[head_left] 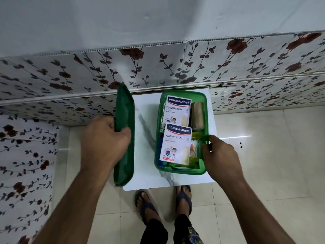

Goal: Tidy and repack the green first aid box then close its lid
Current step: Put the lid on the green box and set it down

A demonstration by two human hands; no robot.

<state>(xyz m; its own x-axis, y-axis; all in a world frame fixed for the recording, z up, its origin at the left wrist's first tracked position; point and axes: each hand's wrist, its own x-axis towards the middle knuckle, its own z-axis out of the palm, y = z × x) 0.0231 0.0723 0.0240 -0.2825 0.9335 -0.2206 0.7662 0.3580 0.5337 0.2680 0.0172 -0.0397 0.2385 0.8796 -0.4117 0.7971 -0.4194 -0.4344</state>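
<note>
The green first aid box stands open on a small white marbled table. Inside lie two white Hansaplast plaster packs, one above the other, a beige bandage roll at the right, and cotton swabs. My left hand grips the green lid, held on edge and tilted at the table's left side, apart from the box. My right hand pinches the box's right wall near its front corner.
A wall and ledge covered in floral-patterned panels run behind and to the left of the table. Pale floor tiles surround it. My feet in dark sandals stand just below the table's front edge.
</note>
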